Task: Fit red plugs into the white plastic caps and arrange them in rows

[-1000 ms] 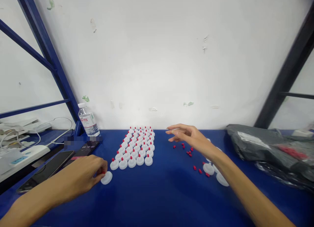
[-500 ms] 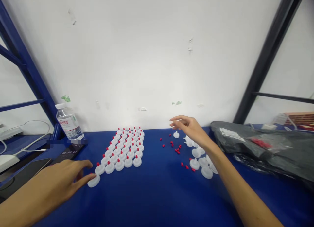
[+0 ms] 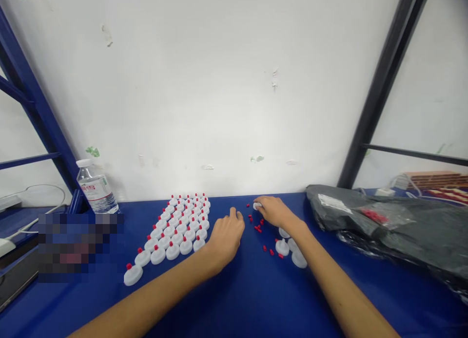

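Rows of white round caps with red tips (image 3: 172,251) stand on the blue table (image 3: 234,299), left of centre. Just right of them is my left hand (image 3: 225,233), fingers bent and pointing forward near the loose red tips; what its fingertips hold, if anything, is hidden. My right hand (image 3: 274,212) has its fingers closed on a white cap (image 3: 257,206) near the back edge. Between and below the hands lie several loose red tips (image 3: 271,252). Several white caps without tips (image 3: 299,259) lie beside and partly behind my right forearm.
A water bottle (image 3: 97,188) stands at the back left, beside a blurred patch. Dark plastic bags (image 3: 402,231), with a clear bag of red pieces (image 3: 375,215) on top, cover the right side. A white wall (image 3: 219,84) rises behind the table.
My left hand has left the front-left cap and moved right to the loose red tips. My right hand has lowered onto the white cap at the back. The view has shifted slightly.
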Demonstrator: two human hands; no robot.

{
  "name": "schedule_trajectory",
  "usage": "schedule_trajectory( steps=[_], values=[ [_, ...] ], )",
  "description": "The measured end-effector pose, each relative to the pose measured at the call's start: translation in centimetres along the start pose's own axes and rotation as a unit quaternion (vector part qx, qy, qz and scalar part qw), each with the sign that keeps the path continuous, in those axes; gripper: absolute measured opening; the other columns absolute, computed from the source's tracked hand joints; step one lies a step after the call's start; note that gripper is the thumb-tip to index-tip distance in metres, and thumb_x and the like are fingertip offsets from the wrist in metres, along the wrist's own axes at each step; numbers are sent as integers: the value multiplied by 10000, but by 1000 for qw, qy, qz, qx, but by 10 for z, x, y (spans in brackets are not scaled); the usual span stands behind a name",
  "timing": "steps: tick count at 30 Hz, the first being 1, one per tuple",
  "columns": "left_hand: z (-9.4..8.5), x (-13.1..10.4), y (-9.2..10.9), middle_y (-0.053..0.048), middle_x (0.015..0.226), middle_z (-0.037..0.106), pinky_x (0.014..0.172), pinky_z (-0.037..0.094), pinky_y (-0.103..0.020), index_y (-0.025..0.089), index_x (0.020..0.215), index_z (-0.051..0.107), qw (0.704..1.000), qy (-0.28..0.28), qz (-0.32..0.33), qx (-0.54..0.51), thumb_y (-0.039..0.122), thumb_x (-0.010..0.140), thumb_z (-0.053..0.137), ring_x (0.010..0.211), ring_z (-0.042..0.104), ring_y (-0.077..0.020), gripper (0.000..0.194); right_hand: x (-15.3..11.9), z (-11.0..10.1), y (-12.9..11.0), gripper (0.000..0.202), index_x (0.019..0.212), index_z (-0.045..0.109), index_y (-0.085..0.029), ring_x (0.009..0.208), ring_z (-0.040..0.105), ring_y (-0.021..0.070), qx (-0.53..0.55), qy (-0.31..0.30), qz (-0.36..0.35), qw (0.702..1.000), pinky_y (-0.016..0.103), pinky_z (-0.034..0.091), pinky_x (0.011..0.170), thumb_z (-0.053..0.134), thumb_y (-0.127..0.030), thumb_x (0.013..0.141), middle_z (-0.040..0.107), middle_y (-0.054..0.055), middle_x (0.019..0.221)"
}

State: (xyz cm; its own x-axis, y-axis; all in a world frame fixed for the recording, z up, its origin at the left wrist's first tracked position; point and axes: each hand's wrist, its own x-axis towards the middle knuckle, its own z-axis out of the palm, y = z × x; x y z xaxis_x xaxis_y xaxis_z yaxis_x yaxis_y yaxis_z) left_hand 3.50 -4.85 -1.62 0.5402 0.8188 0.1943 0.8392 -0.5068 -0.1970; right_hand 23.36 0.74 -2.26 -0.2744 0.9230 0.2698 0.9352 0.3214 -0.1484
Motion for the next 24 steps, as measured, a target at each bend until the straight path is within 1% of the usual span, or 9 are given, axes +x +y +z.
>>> schedule_trajectory(
  steps=[2, 5, 8, 11, 13, 16, 19, 21, 24],
  values=[
    [4, 14, -2, -207, 1161, 601, 704, 560, -376, 55, 1228, 576, 1000, -13, -4, 1, 36, 908, 429, 901, 696, -286, 352, 0, -3, 0, 280, 1157, 699, -162, 1136, 637, 283, 6, 11, 8, 1000, 351, 435, 957, 529, -204, 938, 710, 141, 1181],
    [6, 22, -5, -177, 1088, 642, 714, 557, -372, 90, 1044, 657, 1000, -28, -1, -2, -14, 878, 420, 912, 691, -285, 307, 0, -7, -2, 228, 1068, 718, -178, 1014, 677, 270, 27, 33, 23, 999, 331, 456, 859, 560, -171, 903, 744, 120, 1048],
    [8, 18, -6, -164, 1063, 656, 713, 546, -359, 106, 1002, 664, 1000, -23, -1, -3, -31, 870, 399, 920, 686, -279, 327, 2, -10, -4, 224, 1062, 685, -206, 924, 681, 216, 60, 54, 19, 997, 296, 457, 804, 526, -158, 912, 744, 59, 947],
    [7, 6, -7, -142, 1043, 659, 676, 527, -336, 128, 1034, 653, 1000, -4, -3, -10, 31, 918, 376, 856, 693, -255, 315, 3, -14, -9, 267, 1168, 592, -219, 854, 661, 168, 139, 82, 3, 987, 286, 464, 814, 473, -163, 935, 700, 15, 893],
    [4, -3, -10, -124, 1011, 667, 643, 511, -323, 145, 1001, 660, 999, 23, -7, -39, 98, 946, 387, 791, 692, -238, 283, 3, -17, -14, 290, 1225, 532, -220, 783, 645, 153, 259, 88, -5, 962, 300, 487, 802, 453, -197, 946, 644, 2, 874],
    [-7, -17, -21, -95, 961, 690, 661, 496, -298, 163, 959, 685, 987, 90, -13, -131, 162, 940, 456, 756, 685, -208, 230, 0, -21, -25, 309, 1249, 509, -241, 767, 633, 145, 440, 44, -19, 897, 326, 528, 789, 484, -294, 947, 560, -3, 911],
    [-18, -28, -38, -64, 925, 723, 699, 493, -276, 171, 948, 706, 961, 148, -16, -234, 171, 890, 540, 690, 670, -161, 176, -4, -24, -36, 339, 1228, 538, -251, 837, 624, 155, 528, -5, -30, 848, 345, 545, 821, 562, -387, 919, 534, 2, 947],
    [-22, -34, -49, -40, 806, 735, 659, 491, -262, 169, 928, 718, 941, 153, -33, -301, 202, 868, 574, 598, 652, -144, 159, -6, -27, -42, 384, 1231, 542, -247, 868, 617, 164, 553, -25, -26, 833, 354, 543, 837, 605, -426, 897, 561, 11, 959],
    [-19, -39, -60, -1, 565, 683, 557, 473, -239, 165, 900, 731, 907, 121, -78, -395, 273, 865, 585, 493, 632, -148, 185, -10, -31, -53, 474, 1257, 532, -241, 892, 620, 176, 569, -55, -14, 820, 362, 532, 850, 662, -468, 862, 626, 35, 999]
  ],
)
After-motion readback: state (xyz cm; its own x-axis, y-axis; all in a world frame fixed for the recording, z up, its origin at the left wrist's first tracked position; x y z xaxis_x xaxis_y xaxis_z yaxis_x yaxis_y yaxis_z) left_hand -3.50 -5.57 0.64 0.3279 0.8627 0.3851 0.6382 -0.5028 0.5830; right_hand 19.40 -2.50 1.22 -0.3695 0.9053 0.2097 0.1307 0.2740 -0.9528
